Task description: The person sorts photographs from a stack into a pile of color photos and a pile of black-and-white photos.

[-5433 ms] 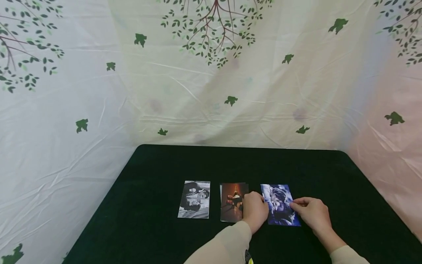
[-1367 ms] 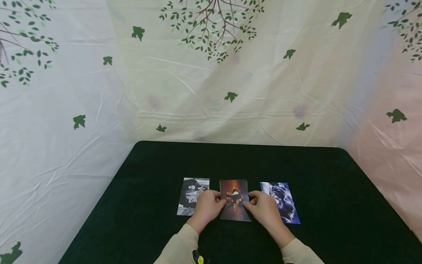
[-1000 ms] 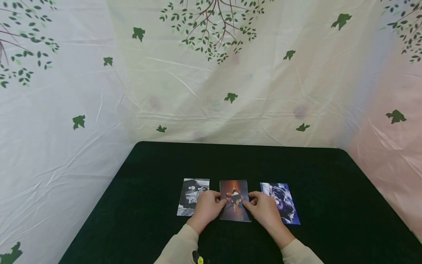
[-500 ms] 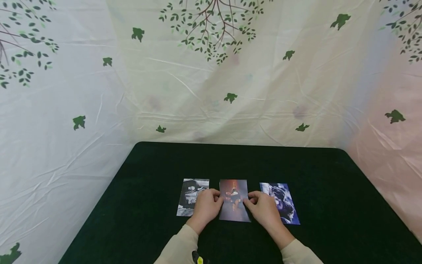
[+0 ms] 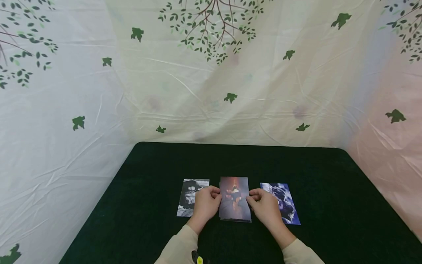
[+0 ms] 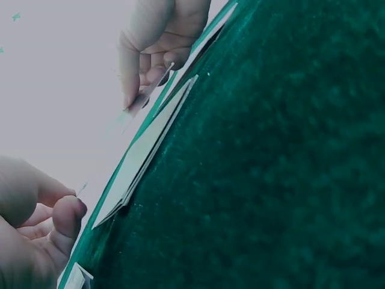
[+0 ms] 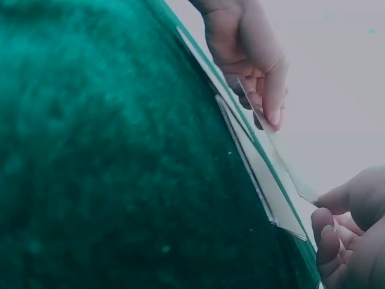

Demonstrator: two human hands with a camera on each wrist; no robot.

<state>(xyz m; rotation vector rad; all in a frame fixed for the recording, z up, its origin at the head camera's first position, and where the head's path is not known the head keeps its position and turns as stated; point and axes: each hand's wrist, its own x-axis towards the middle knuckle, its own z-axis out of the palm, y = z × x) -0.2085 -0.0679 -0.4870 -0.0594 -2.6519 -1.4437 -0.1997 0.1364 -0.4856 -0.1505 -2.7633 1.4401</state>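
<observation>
Between my two hands a photo card [image 5: 234, 205] with an orange-brown picture is raised just above a low stack of cards [image 6: 144, 159]. My left hand [image 5: 206, 205] pinches its left edge between thumb and fingers. The opposite edge is pinched by my right hand [image 5: 265, 207]. Both wrist views show the raised card almost edge-on, apart from the stack [image 7: 258, 174] beneath. Behind my left hand lies a black-and-white photo card [image 5: 185, 200], partly covered. A blue photo card [image 5: 288, 205] lies under and beside my right hand, its left part covered.
The dark green table cloth [image 5: 148, 183] has a rounded far edge. A pale curtain [image 5: 197, 106] printed with leaves and branches hangs around the table at the back and sides. A black and yellow object [image 5: 199, 258] shows at my left sleeve.
Earlier my right hand was at the blue card and my left at the middle stack. Both hands then took the middle card's edges, and it has now risen and tilted off the stack.
</observation>
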